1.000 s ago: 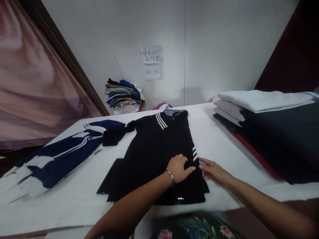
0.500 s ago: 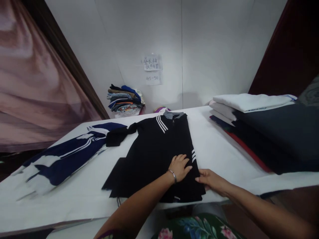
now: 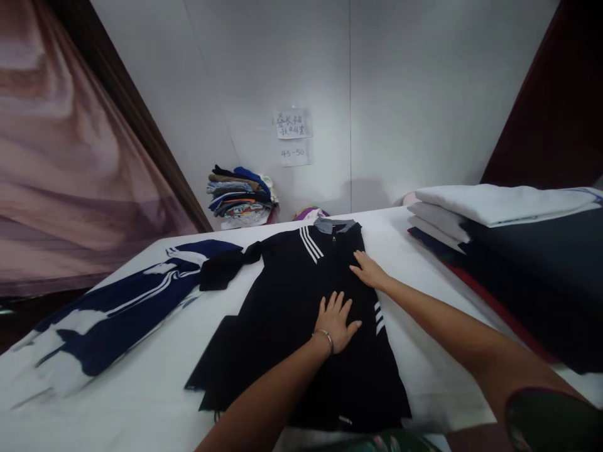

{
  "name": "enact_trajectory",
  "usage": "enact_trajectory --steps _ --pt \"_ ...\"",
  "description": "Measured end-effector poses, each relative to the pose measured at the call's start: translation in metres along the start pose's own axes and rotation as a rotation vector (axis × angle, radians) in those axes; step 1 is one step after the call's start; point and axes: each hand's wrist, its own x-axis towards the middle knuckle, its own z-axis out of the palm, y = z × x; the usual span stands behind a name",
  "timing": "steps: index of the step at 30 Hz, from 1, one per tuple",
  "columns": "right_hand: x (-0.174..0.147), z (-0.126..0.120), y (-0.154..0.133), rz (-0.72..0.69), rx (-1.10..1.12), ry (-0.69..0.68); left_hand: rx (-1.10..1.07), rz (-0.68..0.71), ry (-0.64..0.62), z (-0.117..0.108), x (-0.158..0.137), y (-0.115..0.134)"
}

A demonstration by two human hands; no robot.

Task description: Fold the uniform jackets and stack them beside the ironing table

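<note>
A black jacket [image 3: 282,295] with white stripes and a grey collar lies spread on the white table, collar away from me. Its left sleeve stretches out to the left, while the right side is folded in, with white stripes near that edge. My left hand [image 3: 335,321], wearing a bracelet, lies flat with fingers spread on the middle of the jacket. Further up, my right hand [image 3: 370,271] rests on the jacket's right edge below the collar, fingers extended and holding nothing.
A navy and white garment [image 3: 136,301] lies on the left of the table [image 3: 117,414]. Folded clothes [image 3: 513,251] are stacked at the right. Behind the table's far edge stands another clothes pile [image 3: 242,194]. Paper notes [image 3: 294,135] hang on the wall.
My right hand has left the jacket's lower right edge and moved up toward the collar, its fingers now extended. My left hand stays flat on the jacket. The view has shifted slightly.
</note>
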Motion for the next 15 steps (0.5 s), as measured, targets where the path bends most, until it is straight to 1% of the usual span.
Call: enact_trajectory --steps 2,4,8,11,15 --pt "0.039 0.006 -0.003 0.05 -0.059 0.003 -0.009 0.003 0.001 0.001 -0.001 -0.001" --pt "0.076 0.009 -0.004 0.092 -0.068 0.023 -0.022 0.004 0.003 0.0 -0.002 -0.001" --pt "0.133 0.019 0.002 0.172 -0.1 0.025 -0.063 0.008 0.0 -0.002 -0.004 -0.002" --pt "0.156 0.036 0.014 0.186 -0.116 -0.038 -0.089 0.003 -0.021 -0.004 -0.005 -0.002" --pt "0.165 0.058 0.028 0.183 -0.132 -0.109 -0.115 -0.008 -0.051 -0.007 -0.004 -0.001"
